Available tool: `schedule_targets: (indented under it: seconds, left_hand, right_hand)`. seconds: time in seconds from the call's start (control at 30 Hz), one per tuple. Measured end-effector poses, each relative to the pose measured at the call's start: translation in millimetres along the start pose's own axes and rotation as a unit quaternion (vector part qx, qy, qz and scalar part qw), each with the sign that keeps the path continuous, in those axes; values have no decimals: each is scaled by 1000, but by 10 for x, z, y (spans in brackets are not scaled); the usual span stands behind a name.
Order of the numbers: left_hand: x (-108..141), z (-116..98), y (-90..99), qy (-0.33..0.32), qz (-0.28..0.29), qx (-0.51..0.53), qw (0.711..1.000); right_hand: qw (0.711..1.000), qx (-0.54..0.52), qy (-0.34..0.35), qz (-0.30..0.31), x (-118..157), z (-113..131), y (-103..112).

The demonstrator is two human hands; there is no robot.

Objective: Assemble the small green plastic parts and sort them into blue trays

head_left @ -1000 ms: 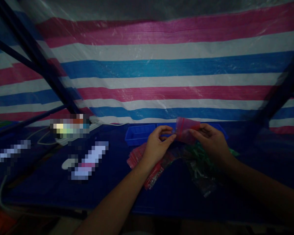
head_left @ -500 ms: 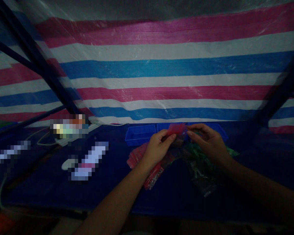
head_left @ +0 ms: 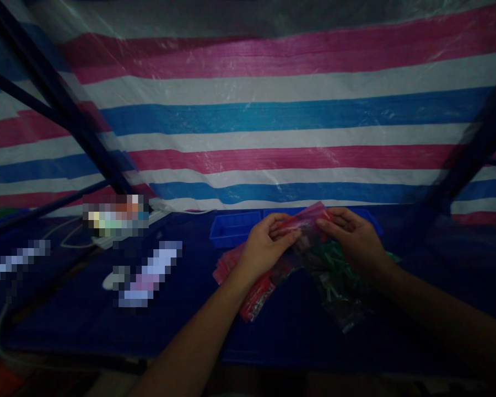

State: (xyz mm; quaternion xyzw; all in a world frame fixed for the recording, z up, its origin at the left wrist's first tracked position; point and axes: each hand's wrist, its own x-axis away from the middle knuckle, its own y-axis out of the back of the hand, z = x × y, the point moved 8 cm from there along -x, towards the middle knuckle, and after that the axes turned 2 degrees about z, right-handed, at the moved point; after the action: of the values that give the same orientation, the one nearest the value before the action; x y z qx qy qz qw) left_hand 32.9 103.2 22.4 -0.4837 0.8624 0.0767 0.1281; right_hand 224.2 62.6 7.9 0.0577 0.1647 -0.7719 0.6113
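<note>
A pink clear plastic bag (head_left: 308, 216) is stretched between my two hands above the dark blue table. My left hand (head_left: 268, 240) pinches its left side, and my right hand (head_left: 349, 231) grips its right end between thumb and fingers. Below my left hand lies a fanned pile of pink bags (head_left: 227, 263), with a red packet (head_left: 258, 298) in front of it. Green packets (head_left: 339, 264) in clear wrapping lie under my right hand, partly hidden by it.
Blue trays (head_left: 235, 228) line the back of the table (head_left: 182, 336). On the left are a blurred-out long item (head_left: 151, 275), a pale round object (head_left: 113, 280), a power strip (head_left: 161, 214) and cables. A striped sheet (head_left: 273, 116) hangs behind, between dark metal posts.
My right hand has closed on the pink bag, which is now pulled out wider and raised slightly. My left hand still holds its other side.
</note>
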Motion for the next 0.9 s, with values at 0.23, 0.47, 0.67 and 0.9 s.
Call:
schedule_targets:
  seconds: [0.23, 0.47, 0.67, 0.9]
  left_hand:
    - [-96, -233, 593, -69, -142, -82, 984]
    - [-17, -397, 1239, -28, -223, -483, 846]
    - [3, -283, 1225, 25, -164, -616, 770]
    - [36, -294, 1190, 43, -147, -693, 704]
  right_hand:
    - [998, 29, -7, 60, 6, -30, -75]
    - [994, 67, -18, 82, -19, -87, -84]
    - [989, 95, -12, 112, 41, -31, -165]
    - [980, 151, 26, 125, 59, 29, -195]
